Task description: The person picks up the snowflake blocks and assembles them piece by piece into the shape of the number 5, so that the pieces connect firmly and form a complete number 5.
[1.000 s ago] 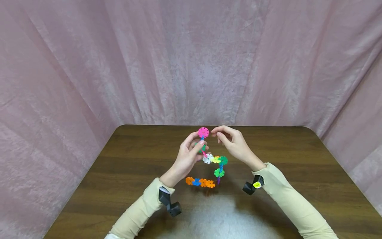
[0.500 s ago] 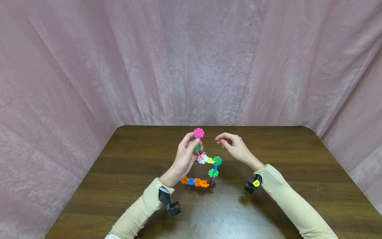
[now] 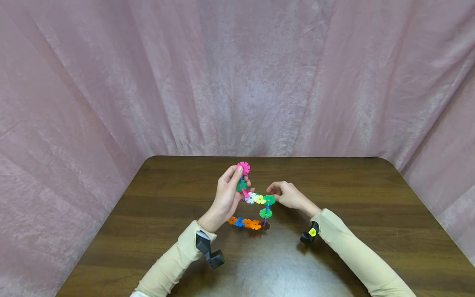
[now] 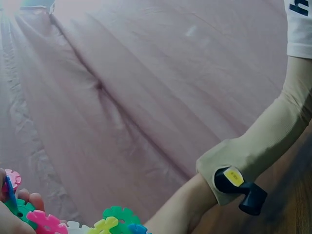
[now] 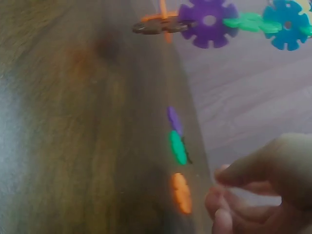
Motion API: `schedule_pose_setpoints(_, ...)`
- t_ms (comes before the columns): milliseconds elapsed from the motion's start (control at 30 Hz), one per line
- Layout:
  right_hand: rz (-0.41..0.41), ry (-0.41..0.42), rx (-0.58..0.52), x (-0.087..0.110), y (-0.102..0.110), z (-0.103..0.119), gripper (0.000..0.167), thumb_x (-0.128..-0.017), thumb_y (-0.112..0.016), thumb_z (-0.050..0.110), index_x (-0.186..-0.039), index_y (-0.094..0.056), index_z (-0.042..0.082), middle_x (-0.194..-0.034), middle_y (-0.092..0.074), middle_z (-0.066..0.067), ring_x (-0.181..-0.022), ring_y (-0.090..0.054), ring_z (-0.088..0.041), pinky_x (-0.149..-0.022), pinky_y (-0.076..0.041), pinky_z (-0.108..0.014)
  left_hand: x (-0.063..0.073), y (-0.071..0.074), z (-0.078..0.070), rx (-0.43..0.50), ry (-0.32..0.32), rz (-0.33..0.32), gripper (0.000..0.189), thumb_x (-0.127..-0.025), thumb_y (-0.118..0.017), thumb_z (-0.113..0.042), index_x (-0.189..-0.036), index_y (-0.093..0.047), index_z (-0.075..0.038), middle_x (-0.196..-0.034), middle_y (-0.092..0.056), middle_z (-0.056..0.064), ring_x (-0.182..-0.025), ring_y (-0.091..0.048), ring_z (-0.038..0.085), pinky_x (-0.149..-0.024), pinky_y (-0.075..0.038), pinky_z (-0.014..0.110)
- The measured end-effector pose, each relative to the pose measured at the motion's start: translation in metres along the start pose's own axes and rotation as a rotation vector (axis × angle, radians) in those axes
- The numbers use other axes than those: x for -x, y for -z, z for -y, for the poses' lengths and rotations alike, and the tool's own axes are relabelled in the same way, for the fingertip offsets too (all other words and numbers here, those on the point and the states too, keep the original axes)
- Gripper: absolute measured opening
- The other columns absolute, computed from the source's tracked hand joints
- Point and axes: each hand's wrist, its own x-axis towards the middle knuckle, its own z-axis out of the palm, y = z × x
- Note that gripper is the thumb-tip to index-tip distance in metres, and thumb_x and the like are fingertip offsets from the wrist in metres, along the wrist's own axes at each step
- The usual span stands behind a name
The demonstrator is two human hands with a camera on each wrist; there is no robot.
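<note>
Head view: the orange-and-blue row (image 3: pixel 240 222) of the disc chain (image 3: pixel 265 213) sits at five o'clock from the left hand (image 3: pixel 224 198). The chain runs up (green, then yellow and white) to that hand, whose thumb and fingers pinch the pink disc (image 3: pixel 243 168) at one o'clock. At three o'clock, the right hand (image 3: pixel 287 195) has loosely bent fingers, nothing visible between them, just beside a green disc (image 3: pixel 269 199). The worktop (image 3: pixel 352 181) stretches to nine and three, its far edge at twelve before a curtain (image 3: pixel 237 82).
</note>
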Motion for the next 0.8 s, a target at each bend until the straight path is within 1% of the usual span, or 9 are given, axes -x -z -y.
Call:
schedule_pose_setpoints(167,0.030,-0.035,0.097,-0.0001,-0.0083,-0.0039,0.022,-0.083,-0.064,-0.004,-0.102,-0.068,0.003,-0.088,-0.067,-0.007,-0.079,-0.059,-0.016,-0.072,-0.049,-0.031,0.0013,-0.0016,-0.0007,0.002,0.009,-0.009,0.014,-0.102,-0.048,-0.022,-0.095,-0.058,-0.016,-0.079,-0.054,0.000,-0.068,-0.054,0.012,-0.071,-0.056,0.030)
schedule_pose_setpoints(233,0.029,-0.044,0.128,-0.0002,-0.0101,-0.0045,0.022,-0.080,-0.067,-0.004,-0.101,-0.068,0.004,-0.087,-0.065,-0.006,-0.082,-0.058,-0.018,-0.075,-0.049,-0.033,0.0015,-0.0025,-0.0009,0.002,0.011,-0.008,0.013,-0.102,-0.049,-0.022,-0.094,-0.058,-0.016,-0.079,-0.054,0.000,-0.068,-0.054,0.012,-0.071,-0.056,0.031)
schedule_pose_setpoints(333,0.020,-0.039,0.172,-0.0001,-0.0106,-0.0045,0.020,-0.079,-0.070,-0.003,-0.097,-0.067,0.005,-0.082,-0.061,-0.005,-0.080,-0.054,-0.019,-0.072,-0.045,-0.033,0.0013,-0.0030,-0.0005,0.002,0.011,-0.008,0.011,-0.101,-0.050,-0.020,-0.095,-0.058,-0.016,-0.079,-0.054,0.000,-0.069,-0.054,0.013,-0.072,-0.056,0.032)
schedule_pose_setpoints(433,0.016,-0.048,0.205,0.0014,-0.0104,-0.0037,0.017,-0.079,-0.070,-0.002,-0.093,-0.065,0.007,-0.079,-0.057,-0.004,-0.079,-0.050,-0.019,-0.070,-0.041,-0.031,0.0017,-0.0028,0.0003,0.001,0.014,-0.006,0.008,-0.101,-0.051,-0.020,-0.098,-0.058,-0.017,-0.078,-0.054,0.000,-0.070,-0.054,0.013,-0.072,-0.056,0.033)
schedule_pose_setpoints(567,0.026,-0.071,0.237,0.0037,-0.0103,-0.0042,0.016,-0.079,-0.073,0.001,-0.089,-0.061,0.007,-0.079,-0.056,-0.004,-0.084,-0.049,-0.022,-0.073,-0.040,-0.032,0.0025,-0.0023,0.0012,0.002,0.017,-0.005,0.006,-0.101,-0.052,-0.019,-0.101,-0.058,-0.018,-0.078,-0.055,0.000,-0.070,-0.055,0.013,-0.072,-0.056,0.034)
schedule_pose_setpoints(700,0.032,-0.078,0.269,0.0055,-0.0095,-0.0053,0.019,-0.079,-0.076,0.006,-0.086,-0.059,0.008,-0.080,-0.058,-0.004,-0.090,-0.050,-0.024,-0.078,-0.041,-0.036,0.0030,-0.0029,0.0010,0.002,0.013,-0.004,0.007,-0.101,-0.052,-0.020,-0.099,-0.058,-0.017,-0.078,-0.056,0.000,-0.071,-0.055,0.014,-0.073,-0.056,0.035)
schedule_pose_setpoints(800,0.028,-0.091,0.259,0.0050,-0.0092,-0.0058,0.020,-0.079,-0.077,0.005,-0.091,-0.060,0.006,-0.084,-0.060,-0.006,-0.089,-0.054,-0.024,-0.080,-0.045,-0.038,0.0022,-0.0026,0.0014,0.004,0.012,-0.002,0.009,-0.101,-0.051,-0.020,-0.098,-0.059,-0.017,-0.080,-0.056,0.000,-0.072,-0.055,0.014,-0.073,-0.056,0.034)
